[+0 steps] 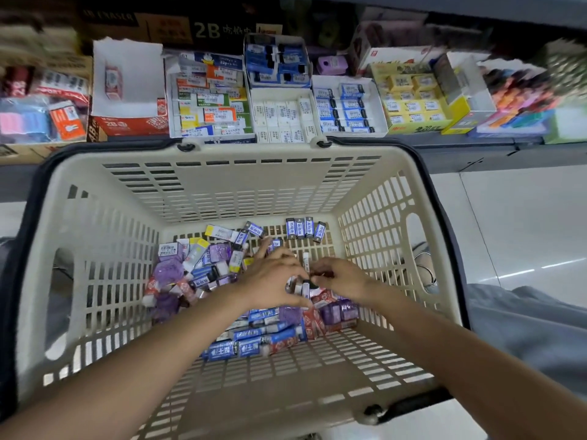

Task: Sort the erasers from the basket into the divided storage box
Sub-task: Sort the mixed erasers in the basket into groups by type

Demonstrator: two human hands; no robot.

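Both hands in the basket (241, 185).
My left hand (273, 281) and right hand (341, 279) fingers pinch small erasers (301, 287) mid-floor.

Wrapped erasers (254, 325) (blue, purple, red) lie heaped in the cream slotted basket (95, 236); the divided storage box (317, 106) sits beyond its far rim.

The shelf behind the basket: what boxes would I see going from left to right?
Red 2B box → box of mixed colourful erasers → white erasers → blue-and-white erasers → yellow box.
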